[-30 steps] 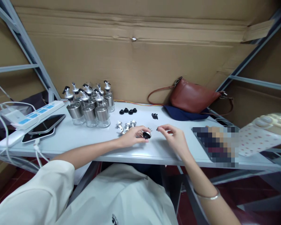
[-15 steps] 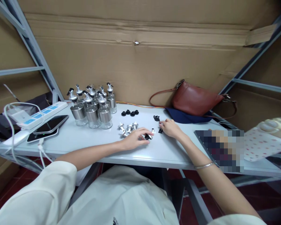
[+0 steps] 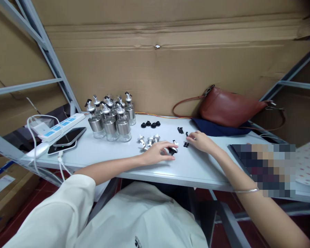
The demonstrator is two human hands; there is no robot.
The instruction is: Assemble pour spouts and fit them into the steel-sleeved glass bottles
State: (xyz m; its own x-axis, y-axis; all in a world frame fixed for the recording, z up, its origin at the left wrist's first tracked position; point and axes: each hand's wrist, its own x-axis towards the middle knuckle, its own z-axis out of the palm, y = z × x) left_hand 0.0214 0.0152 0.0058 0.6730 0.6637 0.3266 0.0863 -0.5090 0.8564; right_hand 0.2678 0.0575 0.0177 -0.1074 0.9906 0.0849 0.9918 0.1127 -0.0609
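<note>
My left hand (image 3: 157,153) is closed, thumb and fingers around a bottle pourer (image 3: 173,150) with a silver spout and a black stopper, just above the table. My right hand (image 3: 202,141) pinches a small black flap (image 3: 187,133) between thumb and fingertips. Below those fingertips lie a few small black parts (image 3: 186,145), and a little farther back is another small black group (image 3: 180,130). Several silver pourer tops (image 3: 150,140) lie beyond my left hand, partly hidden by it. Black ribbed stoppers (image 3: 153,125) sit in a cluster behind them.
Several glass bottles (image 3: 110,129) with steel bands and fitted pourers stand at the back left. Left of them are a power strip (image 3: 64,126) and stacked phones (image 3: 69,136). A brown handbag (image 3: 223,106) rests on dark blue cloth (image 3: 219,129) at the back right.
My right hand has lifted a small black flap from the black parts. My left hand keeps the pourer, now tilted a little differently. The whole view has shifted slightly.
</note>
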